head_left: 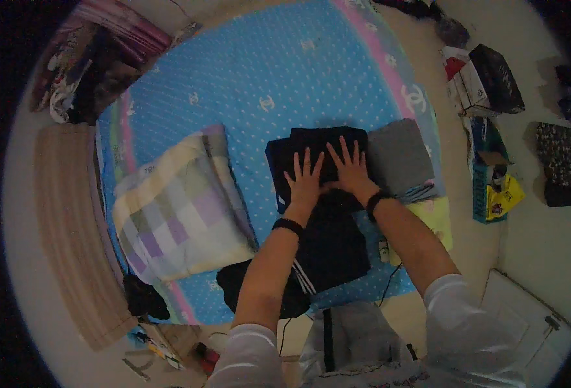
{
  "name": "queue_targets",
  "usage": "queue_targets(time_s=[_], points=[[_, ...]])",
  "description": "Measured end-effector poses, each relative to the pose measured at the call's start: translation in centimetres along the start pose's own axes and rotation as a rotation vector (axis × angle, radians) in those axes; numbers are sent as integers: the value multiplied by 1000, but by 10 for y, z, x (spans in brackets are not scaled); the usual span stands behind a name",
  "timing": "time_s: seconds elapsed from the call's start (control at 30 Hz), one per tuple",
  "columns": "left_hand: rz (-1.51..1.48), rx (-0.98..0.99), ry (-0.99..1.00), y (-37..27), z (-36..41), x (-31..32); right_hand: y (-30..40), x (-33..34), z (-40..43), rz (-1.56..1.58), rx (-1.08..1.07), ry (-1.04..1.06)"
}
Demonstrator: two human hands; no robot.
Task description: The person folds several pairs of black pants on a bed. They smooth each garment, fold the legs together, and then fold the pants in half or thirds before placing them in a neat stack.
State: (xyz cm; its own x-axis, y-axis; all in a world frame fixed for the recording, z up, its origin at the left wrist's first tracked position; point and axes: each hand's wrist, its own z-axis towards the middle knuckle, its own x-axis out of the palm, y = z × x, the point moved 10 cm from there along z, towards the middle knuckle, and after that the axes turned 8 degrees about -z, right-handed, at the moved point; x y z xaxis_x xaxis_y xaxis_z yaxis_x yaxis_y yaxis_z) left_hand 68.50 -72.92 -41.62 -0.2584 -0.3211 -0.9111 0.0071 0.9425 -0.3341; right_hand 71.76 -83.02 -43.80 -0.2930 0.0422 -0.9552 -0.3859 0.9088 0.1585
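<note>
Both palms lie flat, fingers spread, on a folded black garment (329,138) on the bed. My left hand (306,182) is on its left part and my right hand (354,169) on its right part; a black band circles each wrist. To the right, a folded grey cloth (402,155) touches the black one. Nearer to me lies another folded black garment (336,242), with white stripes at its lower left. A dark bundled cloth (237,286) is partly hidden by my left forearm. Left of the pile is a folded checked blanket (183,203) in white, purple and cream.
A blue dotted bedsheet (266,63) covers the bed. A yellow cloth (433,220) lies at its right edge. Boxes (496,80) and a teal carton with a yellow packet (503,196) stand on the right. Clothes are heaped at the upper left (81,72), above a beige striped mat (67,223).
</note>
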Motion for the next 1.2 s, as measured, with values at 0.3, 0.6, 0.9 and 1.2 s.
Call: queue_targets(time_s=[0.3, 0.6, 0.9, 1.2], points=[[65, -6, -27, 7, 11, 22, -2, 14, 9, -141, 64, -165], [-326, -128, 509, 8, -57, 42, -2, 41, -121, 63, -35, 203], [-937, -533, 414, 45, -262, -99, -142, -60, -396, 180, 159, -323], [-1274, -614, 236, 16, -430, -106, -172, -59, -529, 738, 398, -217]])
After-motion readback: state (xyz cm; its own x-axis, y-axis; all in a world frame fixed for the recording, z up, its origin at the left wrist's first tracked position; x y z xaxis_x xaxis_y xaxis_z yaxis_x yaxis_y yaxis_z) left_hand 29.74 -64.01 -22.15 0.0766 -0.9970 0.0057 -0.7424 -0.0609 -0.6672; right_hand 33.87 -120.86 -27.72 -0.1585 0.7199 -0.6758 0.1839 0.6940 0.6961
